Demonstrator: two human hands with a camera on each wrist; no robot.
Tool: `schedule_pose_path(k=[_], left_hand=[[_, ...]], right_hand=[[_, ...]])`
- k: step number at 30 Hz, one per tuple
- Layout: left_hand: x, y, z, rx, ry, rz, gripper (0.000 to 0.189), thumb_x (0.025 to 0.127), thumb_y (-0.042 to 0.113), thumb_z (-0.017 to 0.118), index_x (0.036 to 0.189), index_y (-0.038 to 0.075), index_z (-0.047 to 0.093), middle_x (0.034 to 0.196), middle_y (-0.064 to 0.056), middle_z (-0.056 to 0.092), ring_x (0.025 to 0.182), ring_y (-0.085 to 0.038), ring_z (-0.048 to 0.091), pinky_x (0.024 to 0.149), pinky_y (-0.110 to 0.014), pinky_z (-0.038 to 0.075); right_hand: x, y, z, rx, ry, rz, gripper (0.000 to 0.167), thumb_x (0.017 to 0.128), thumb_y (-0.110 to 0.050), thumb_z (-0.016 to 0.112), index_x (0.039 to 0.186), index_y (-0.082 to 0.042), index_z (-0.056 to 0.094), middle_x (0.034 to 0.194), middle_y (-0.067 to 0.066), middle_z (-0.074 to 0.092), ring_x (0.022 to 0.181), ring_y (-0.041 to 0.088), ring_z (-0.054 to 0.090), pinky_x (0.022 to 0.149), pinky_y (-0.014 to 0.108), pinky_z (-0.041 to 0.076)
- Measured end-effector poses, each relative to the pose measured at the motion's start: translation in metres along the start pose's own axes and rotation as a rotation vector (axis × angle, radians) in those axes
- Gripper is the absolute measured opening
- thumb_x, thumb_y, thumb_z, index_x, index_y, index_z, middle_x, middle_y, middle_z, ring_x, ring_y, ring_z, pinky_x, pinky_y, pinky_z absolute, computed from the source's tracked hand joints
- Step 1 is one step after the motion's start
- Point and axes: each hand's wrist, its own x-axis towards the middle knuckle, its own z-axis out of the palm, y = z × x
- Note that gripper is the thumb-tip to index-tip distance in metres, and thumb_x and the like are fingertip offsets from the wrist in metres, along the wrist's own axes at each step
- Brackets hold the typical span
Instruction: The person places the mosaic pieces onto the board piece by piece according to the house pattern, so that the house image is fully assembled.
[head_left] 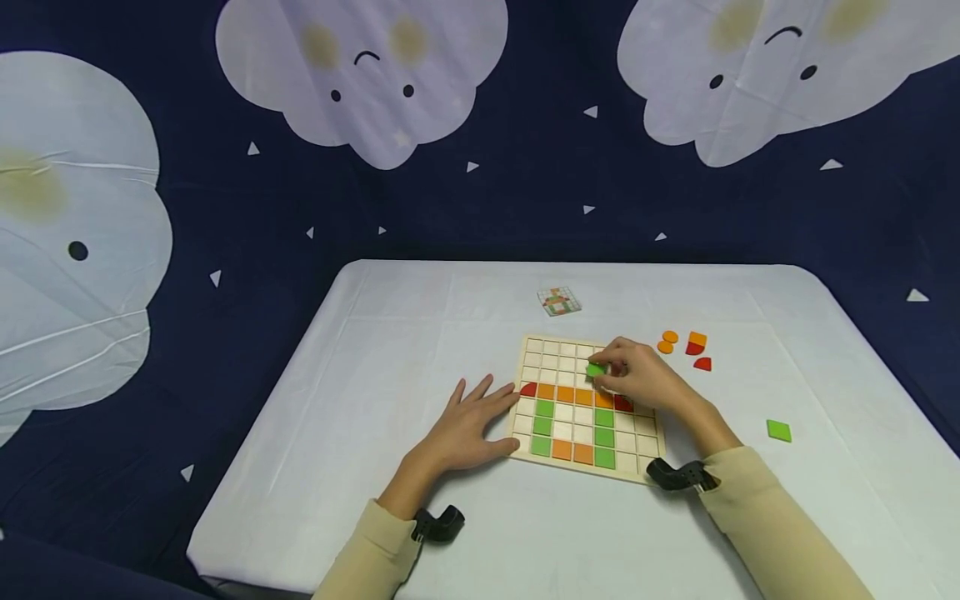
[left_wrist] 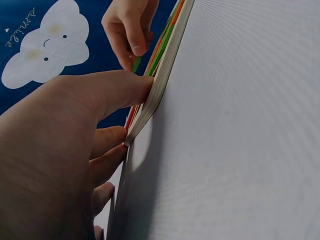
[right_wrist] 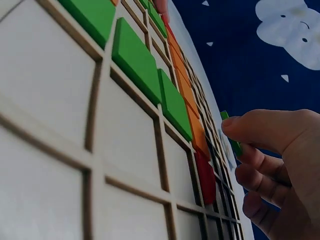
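My right hand (head_left: 637, 377) pinches a green square tile (head_left: 596, 370) between thumb and fingers, over the upper rows of a wooden grid board (head_left: 634, 467). In the right wrist view the green tile (right_wrist: 236, 146) shows edge-on at the fingertips. With fingers spread, my left hand (head_left: 471, 425) rests at the board's left edge, thumb and fingertips touching the rim. On the board lies a row of orange tiles (head_left: 565, 394) with a red quarter-round piece (head_left: 528, 389) at its left end and red (head_left: 623, 403) at its right. Green tiles (head_left: 603, 438) form two columns below, with orange squares (head_left: 572, 452) between their lower ends.
Right of the board lie orange round pieces (head_left: 667, 342), an orange square (head_left: 697, 338), red pieces (head_left: 702, 364) and a green tile (head_left: 779, 430). A small pattern card (head_left: 559, 301) lies behind the board on the white table (head_left: 420, 333).
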Motion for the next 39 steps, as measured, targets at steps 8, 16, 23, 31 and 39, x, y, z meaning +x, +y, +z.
schedule_pose_path(k=[8,16,23,31,39], left_hand=[[0.0,-0.001,0.0,0.005,0.005,0.0,0.072,0.085,0.057,0.057,0.147,0.025,0.043,0.152,0.013,0.031,0.145,-0.019,0.013,0.113,-0.052,0.001],[0.001,0.0,0.0,-0.011,0.008,0.005,0.072,0.085,0.057,0.058,0.147,0.025,0.042,0.152,0.013,0.031,0.145,-0.02,0.013,0.113,-0.052,0.001],[0.001,-0.001,0.001,-0.018,0.01,0.003,0.072,0.085,0.056,0.058,0.147,0.025,0.042,0.152,0.013,0.032,0.144,-0.02,0.014,0.113,-0.052,0.0],[0.001,-0.001,0.002,-0.019,0.004,-0.001,0.073,0.084,0.058,0.057,0.148,0.025,0.042,0.152,0.014,0.03,0.145,-0.02,0.013,0.113,-0.052,0.001],[0.0,-0.001,0.002,-0.018,0.003,-0.003,0.072,0.084,0.057,0.058,0.147,0.025,0.042,0.152,0.014,0.03,0.145,-0.02,0.013,0.113,-0.051,0.0]], right_hand=[[0.005,-0.004,0.009,-0.003,-0.021,-0.046,0.031,0.085,-0.02,0.074,0.115,-0.011,0.072,0.102,-0.002,0.06,0.078,0.016,0.052,0.067,0.033,0.046],[0.008,-0.006,0.011,-0.032,-0.065,-0.017,0.029,0.085,-0.021,0.073,0.113,-0.015,0.073,0.099,-0.003,0.059,0.075,0.016,0.05,0.063,0.032,0.044],[0.008,-0.006,0.012,-0.036,-0.078,-0.018,0.028,0.087,-0.022,0.072,0.113,-0.015,0.073,0.101,-0.004,0.059,0.08,0.016,0.052,0.069,0.033,0.046],[0.005,-0.002,0.008,-0.045,-0.04,-0.026,0.029,0.086,-0.022,0.073,0.114,-0.014,0.072,0.101,-0.004,0.06,0.078,0.015,0.052,0.066,0.032,0.046],[-0.008,0.001,-0.006,-0.058,0.015,-0.046,0.028,0.085,-0.018,0.074,0.112,-0.01,0.072,0.098,0.001,0.062,0.073,0.015,0.051,0.058,0.029,0.045]])
